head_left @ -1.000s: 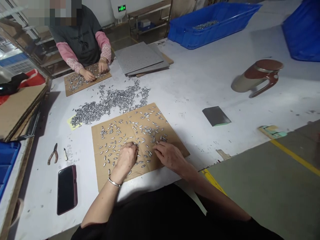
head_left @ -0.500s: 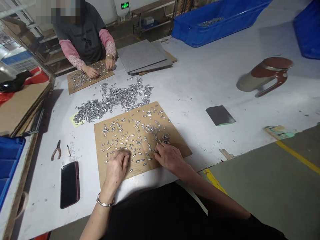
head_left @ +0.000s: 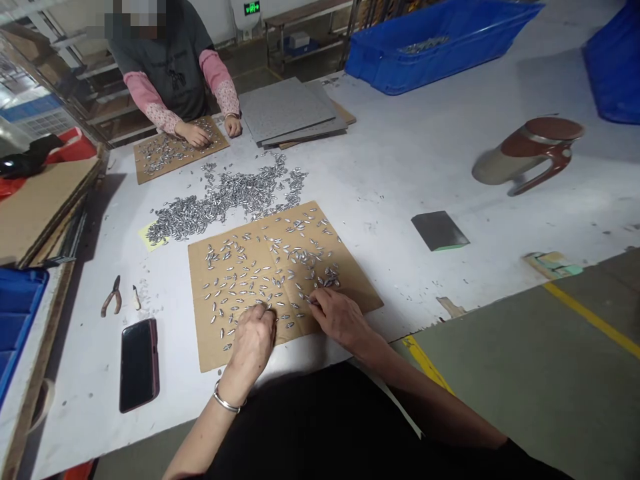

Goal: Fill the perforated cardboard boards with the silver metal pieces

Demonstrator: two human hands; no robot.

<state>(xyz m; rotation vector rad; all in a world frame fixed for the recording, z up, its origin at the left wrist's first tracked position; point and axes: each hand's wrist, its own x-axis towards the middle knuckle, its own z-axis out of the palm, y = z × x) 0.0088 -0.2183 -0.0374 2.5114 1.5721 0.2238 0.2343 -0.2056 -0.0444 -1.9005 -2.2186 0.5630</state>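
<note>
A brown cardboard sheet lies in front of me, strewn with small spindle-shaped silvery metal pieces. Over its lower middle edge, my left hand rests with curled fingers; its fingertips are down among the pieces, and what they hold is hidden. My right hand is closed in a pinch at the right part of the sheet, with a small metal piece at its thumb and fingertips. Just beyond that hand sits a small cluster of pieces. A large heap of the same pieces lies behind the sheet.
Pliers, a small pale-handled tool and a phone lie left. A dark block and a brown-lidded jug stand right. Opposite, a co-worker's hands are over another cardboard. A blue bin is behind.
My left hand has moved to the right along the sheet's near edge, uncovering pieces at the lower left. My right hand stays almost in place. The co-worker's hands have shifted right.
</note>
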